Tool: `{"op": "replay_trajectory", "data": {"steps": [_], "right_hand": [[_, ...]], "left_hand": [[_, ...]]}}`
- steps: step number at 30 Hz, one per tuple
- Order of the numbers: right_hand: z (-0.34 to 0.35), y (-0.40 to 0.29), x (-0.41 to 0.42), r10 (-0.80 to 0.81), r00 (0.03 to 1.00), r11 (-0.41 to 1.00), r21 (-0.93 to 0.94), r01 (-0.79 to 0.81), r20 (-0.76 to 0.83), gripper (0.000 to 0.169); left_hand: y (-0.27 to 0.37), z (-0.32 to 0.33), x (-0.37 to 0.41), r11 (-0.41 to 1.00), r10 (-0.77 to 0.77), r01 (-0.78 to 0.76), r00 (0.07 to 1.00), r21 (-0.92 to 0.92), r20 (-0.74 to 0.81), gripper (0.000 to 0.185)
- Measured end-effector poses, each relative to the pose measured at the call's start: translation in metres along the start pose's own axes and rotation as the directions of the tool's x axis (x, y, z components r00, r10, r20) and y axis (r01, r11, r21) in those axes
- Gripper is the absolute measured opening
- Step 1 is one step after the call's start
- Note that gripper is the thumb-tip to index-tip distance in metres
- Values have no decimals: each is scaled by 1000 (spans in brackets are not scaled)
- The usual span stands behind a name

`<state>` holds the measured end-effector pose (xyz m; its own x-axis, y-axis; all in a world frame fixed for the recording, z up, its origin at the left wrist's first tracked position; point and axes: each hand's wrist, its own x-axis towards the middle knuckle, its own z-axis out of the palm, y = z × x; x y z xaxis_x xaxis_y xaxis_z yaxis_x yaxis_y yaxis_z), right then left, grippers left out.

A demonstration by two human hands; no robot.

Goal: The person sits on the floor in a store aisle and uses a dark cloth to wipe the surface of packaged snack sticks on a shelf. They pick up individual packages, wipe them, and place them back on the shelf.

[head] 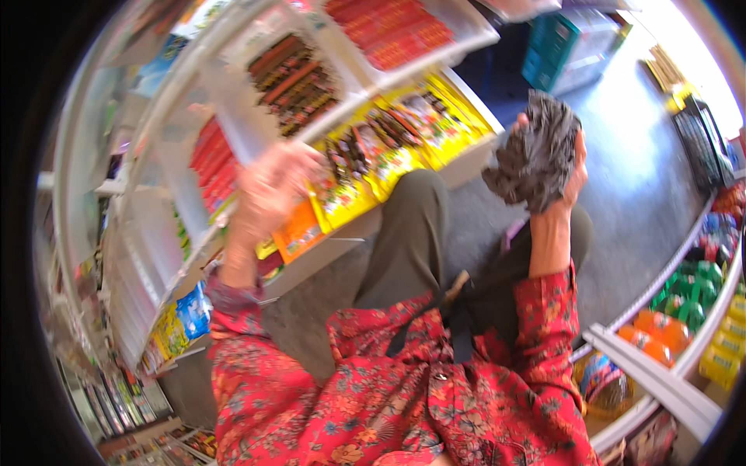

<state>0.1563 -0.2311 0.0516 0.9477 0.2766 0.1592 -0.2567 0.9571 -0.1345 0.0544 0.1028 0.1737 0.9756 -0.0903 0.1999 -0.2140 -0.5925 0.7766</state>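
Observation:
A crumpled dark grey cloth (536, 151) is bunched in my right hand (576, 175). My fingers wrap its edges, and the bundle hides most of the palm. My left hand (274, 183), blurred by motion, is over the left end of a shelf of snack packets. Nothing shows in it, and its fingers look loosely spread. Yellow snack packets (373, 157) line the front shelf close to that hand. Behind them, a clear plastic bin holds brown-wrapped sticks (297, 81). Red packets (215, 163) lie in another bin, partly behind my left hand.
Beneath my bent knees (408, 227) is a grey floor (618, 151). Bottled drinks (688, 297) stand along the right, by a white metal bar (653, 378). A teal carton (571, 49) and a black crate (699, 137) sit farther off. More red packets (390, 29) fill an upper bin.

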Motion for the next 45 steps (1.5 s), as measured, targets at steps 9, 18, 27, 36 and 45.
{"op": "replay_trajectory", "data": {"steps": [9, 18, 27, 36, 45], "right_hand": [[-18, -96, -64, -230, 970, 964, -116, 239, 83, 65], [-51, -156, -132, -355, 934, 881, -318, 350, 42, 65], [-40, -154, -138, -445, 892, 867, -287, 406, -83, 61], [-34, -133, -116, -261, 957, 957, -99, 274, 127, 63], [4, -51, -41, -293, 956, 956, 17, 292, 16, 45]], "left_hand": [[-70, -64, 73, 793, -172, 82, 981, 604, 93, 38], [-109, -56, 89, 732, -229, 26, 950, 680, 211, 48], [-125, -55, 100, 743, -352, 164, 920, 649, 171, 47], [-130, -56, 110, 794, -499, 378, 853, 475, 155, 41], [-141, -69, 97, 768, -367, 215, 920, 603, 139, 42]]}}
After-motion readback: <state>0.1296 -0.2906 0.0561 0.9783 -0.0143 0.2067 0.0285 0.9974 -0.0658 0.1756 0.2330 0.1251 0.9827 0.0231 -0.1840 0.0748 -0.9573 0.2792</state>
